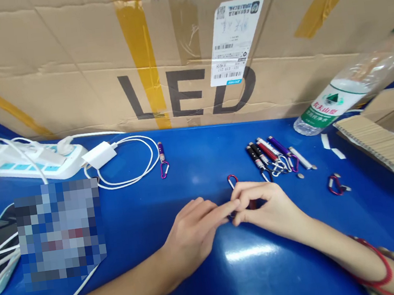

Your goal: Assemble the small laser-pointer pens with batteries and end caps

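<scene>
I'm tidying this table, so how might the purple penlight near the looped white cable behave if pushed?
The purple penlight has a slim, rounded body, so it might roll. The carabiner at its end would probably check that. Its glossy surface may feel slippery.

Toward the desk's [133,214] right edge I count five bunched pen torches [268,150]: two black, one red, one silver, one purple. One more sits nearer the far edge. Also two red clips [232,176], two paper strips [338,153], one bottle [343,99], one power strip [21,168].
</scene>
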A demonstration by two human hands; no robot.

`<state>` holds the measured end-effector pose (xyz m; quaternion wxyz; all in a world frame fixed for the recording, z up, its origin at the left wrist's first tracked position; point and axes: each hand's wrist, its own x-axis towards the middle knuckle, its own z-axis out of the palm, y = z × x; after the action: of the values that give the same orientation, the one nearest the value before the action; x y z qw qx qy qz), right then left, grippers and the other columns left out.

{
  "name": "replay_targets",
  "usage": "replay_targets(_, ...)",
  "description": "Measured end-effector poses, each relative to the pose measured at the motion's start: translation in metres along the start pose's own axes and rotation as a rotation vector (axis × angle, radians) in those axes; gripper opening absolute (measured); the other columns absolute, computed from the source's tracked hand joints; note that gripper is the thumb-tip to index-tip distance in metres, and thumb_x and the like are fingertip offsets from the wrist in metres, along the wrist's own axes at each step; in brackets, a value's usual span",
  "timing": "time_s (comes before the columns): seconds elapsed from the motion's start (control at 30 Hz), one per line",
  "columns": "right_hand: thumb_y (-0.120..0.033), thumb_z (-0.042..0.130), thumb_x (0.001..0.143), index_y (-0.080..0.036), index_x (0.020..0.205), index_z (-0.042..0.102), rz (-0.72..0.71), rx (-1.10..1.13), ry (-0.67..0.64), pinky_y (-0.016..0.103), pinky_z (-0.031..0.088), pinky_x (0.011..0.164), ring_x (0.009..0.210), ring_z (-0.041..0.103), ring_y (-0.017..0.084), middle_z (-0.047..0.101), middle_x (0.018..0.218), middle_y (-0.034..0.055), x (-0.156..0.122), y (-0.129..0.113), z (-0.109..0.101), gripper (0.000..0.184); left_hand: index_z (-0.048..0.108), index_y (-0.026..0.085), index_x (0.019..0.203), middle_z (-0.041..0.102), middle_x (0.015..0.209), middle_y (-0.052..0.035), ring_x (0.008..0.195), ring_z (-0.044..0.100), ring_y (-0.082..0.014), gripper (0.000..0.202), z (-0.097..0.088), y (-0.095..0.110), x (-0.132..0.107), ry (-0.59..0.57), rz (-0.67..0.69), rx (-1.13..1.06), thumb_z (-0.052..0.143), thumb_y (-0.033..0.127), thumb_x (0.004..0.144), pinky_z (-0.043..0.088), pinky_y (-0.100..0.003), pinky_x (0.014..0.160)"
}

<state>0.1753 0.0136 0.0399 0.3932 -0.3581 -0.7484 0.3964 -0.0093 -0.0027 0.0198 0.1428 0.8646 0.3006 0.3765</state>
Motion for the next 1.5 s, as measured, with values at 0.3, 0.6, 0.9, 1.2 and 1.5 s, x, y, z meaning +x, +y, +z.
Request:
replay_targets(0.3, -0.026, 0.071, 0.067, -0.016, 0.048, 0.056, 0.270, 0.007, -0.034, 0.022, 0.038, 0.046, 0.050, 0.048, 0.009, 0.056, 0.055, -0.0011, -0.001, -0.001, 0.003, 0.027, 0.060, 0.014, 0.102, 0.063, 0.073, -0.0036, 0.061, 0.051, -0.0157, 0.029, 0.001, 0.002, -0.001, -0.020, -0.053, 0.124, 0.032, 0.018, 0.096, 0.044, -0.029, 0.059)
replay_targets(0.6, -0.035, 0.065, 0.073, -0.018, 0.048, 0.049, 0.251, -0.207, -0.003, 0.022, 0.037, 0.042, 0.045, 0.044, 0.009, 0.050, 0.049, -0.0028, -0.002, -0.003, 0.006, 0.034, 0.058, 0.016, 0.095, 0.062, 0.075, -0.0028, 0.065, 0.053, -0.0160, 0.027, -0.002, 0.006, 0.002, -0.078, -0.176, 0.094, 0.031, 0.018, 0.096, 0.045, -0.029, 0.063)
replay_targets(0.9, -0.020, 0.067, 0.078, -0.019, 0.094, 0.067, -0.246, -0.473, 0.131, 0.019, 0.049, 0.053, 0.058, 0.059, 0.008, 0.067, 0.085, 0.0030, -0.008, 0.001, -0.004, 0.016, 0.054, 0.018, 0.100, 0.064, 0.086, -0.0020, 0.077, 0.058, -0.0156, 0.017, -0.004, 0.004, 0.005, -0.078, -0.329, -0.081, 0.039, 0.015, 0.094, 0.047, -0.027, 0.073)
replay_targets(1.2, -0.016, 0.056, 0.086, -0.022, 0.091, 0.070, -0.397, -0.551, 0.004, 0.019, 0.048, 0.051, 0.056, 0.060, 0.007, 0.069, 0.087, 0.0029, -0.007, 0.008, -0.014, 0.016, 0.055, 0.016, 0.099, 0.062, 0.080, -0.0044, 0.069, 0.056, -0.0178, 0.024, -0.002, 0.002, 0.005, -0.135, -0.235, -0.008, 0.031, 0.016, 0.095, 0.047, -0.030, 0.065)
replay_targets(1.5, -0.016, 0.060, 0.083, -0.019, 0.071, 0.068, -0.364, -0.443, -0.042, 0.018, 0.041, 0.048, 0.052, 0.055, 0.004, 0.065, 0.082, 0.0021, -0.008, 0.012, -0.009, 0.015, 0.048, 0.017, 0.088, 0.064, 0.081, -0.0046, 0.072, 0.060, -0.0184, 0.011, -0.001, 0.001, 0.002, -0.223, -0.251, -0.069, 0.039, 0.012, 0.091, 0.048, -0.030, 0.065)
